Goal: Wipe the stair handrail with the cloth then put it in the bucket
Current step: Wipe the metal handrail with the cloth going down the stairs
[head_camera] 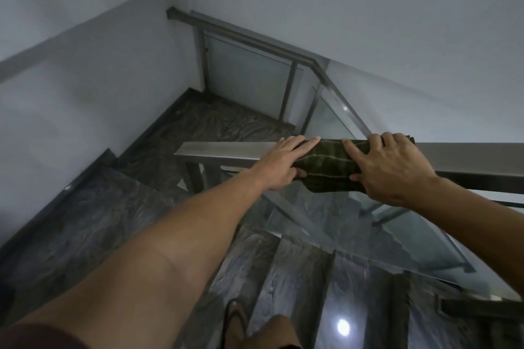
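A dark green cloth (326, 164) with pale stripes is draped over the flat metal handrail (221, 149), hanging down its near side. My left hand (286, 161) presses on the cloth's left end, fingers stretched flat across the rail and thumb under the cloth. At the cloth's right end, my right hand (391, 167) grips it, fingers curled over the top of the rail. The bucket is not in view.
Glass panels (397, 235) hang below the rail. Dark marble steps (297, 278) descend ahead and a landing (221, 122) lies below. A second railing (255, 42) runs along the far flight. White walls enclose the stairwell. My sandalled foot (235, 317) stands on a step.
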`<action>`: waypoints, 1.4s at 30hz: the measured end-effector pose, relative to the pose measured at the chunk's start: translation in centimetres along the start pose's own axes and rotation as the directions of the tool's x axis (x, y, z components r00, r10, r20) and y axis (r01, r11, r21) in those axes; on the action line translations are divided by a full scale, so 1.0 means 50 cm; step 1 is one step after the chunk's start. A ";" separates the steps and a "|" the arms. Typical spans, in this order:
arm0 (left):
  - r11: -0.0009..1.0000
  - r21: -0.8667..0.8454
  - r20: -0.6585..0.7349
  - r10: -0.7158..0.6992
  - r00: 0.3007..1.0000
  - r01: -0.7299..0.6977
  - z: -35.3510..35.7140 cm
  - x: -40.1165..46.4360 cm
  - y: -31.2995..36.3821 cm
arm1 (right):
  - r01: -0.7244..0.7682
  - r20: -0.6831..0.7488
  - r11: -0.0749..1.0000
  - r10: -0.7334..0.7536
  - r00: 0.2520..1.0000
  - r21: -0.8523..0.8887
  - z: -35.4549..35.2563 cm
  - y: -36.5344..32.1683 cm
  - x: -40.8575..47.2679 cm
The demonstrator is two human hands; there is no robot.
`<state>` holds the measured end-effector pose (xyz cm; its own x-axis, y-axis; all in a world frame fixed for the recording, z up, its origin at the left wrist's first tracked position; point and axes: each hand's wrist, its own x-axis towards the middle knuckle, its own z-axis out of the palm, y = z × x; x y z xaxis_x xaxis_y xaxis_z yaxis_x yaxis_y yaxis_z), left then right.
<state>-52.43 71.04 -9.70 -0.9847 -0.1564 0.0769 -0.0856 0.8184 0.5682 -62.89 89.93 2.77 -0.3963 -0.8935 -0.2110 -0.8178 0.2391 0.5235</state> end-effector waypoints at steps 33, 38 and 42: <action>0.995 0.020 -0.053 0.098 0.994 -0.097 0.002 -0.113 -0.536 | -0.107 0.021 0.993 0.108 0.994 -0.042 0.034 -0.406 0.362; 0.996 0.042 -0.053 0.075 0.996 -0.072 -0.004 -0.136 -0.623 | -0.138 0.043 0.990 0.138 0.989 -0.016 0.040 -0.497 0.429; 0.995 0.052 -0.053 0.088 0.995 -0.085 -0.003 -0.150 -0.684 | -0.161 0.069 0.987 0.160 0.985 0.001 0.038 -0.545 0.467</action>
<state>-42.09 44.14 -29.58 -0.9791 -0.1128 0.1694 -0.0094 0.8565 0.5161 -50.67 63.28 -17.99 -0.5500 -0.8153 -0.1810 -0.7440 0.3799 0.5498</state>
